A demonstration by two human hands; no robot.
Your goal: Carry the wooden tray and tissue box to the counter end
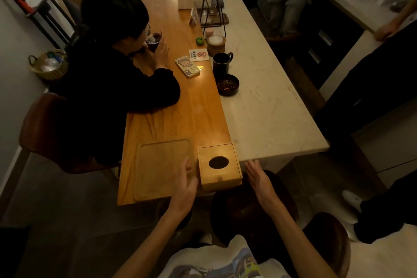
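A flat wooden tray lies on the near end of the wooden counter. Right beside it stands a wooden tissue box with a dark oval hole in its lid, sitting at the counter's front edge. My left hand hovers open at the box's left side, over the tray's right edge. My right hand is open just to the right of the box, a small gap away. Neither hand holds anything.
A person in black sits at the left with a dark drink. Farther along the counter are a phone, a black mug, a dark bowl and coffee gear. A white marble top adjoins on the right. A dark stool stands below my hands.
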